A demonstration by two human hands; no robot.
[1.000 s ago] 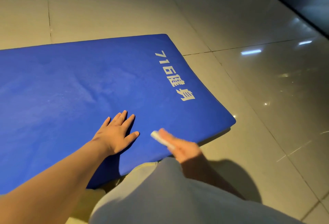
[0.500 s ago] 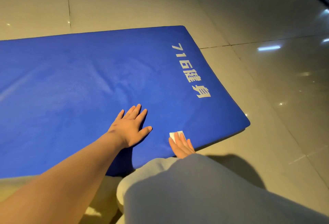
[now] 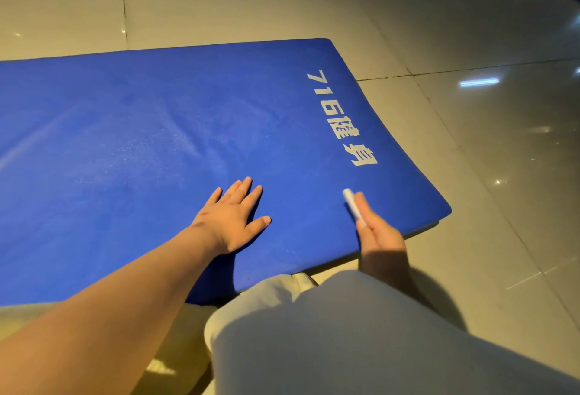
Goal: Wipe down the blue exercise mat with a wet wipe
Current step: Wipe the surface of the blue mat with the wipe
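The blue exercise mat (image 3: 150, 143) lies flat on the tiled floor, with white lettering along its right end. My left hand (image 3: 233, 215) rests palm down on the mat near its front edge, fingers spread. To its right, my right hand (image 3: 378, 234) presses a folded white wet wipe (image 3: 352, 206) against the mat near the front right corner. The wipe sticks out past my fingertips and looks blurred.
Glossy beige floor tiles (image 3: 470, 149) surround the mat on the far and right sides. My knee in grey trousers (image 3: 345, 332) fills the lower middle, close to the mat's front edge. A dark wall base runs along the top right corner.
My right hand has slid the wipe forward and to the right across the mat, away from the front edge. My left hand has stayed flat on the mat.
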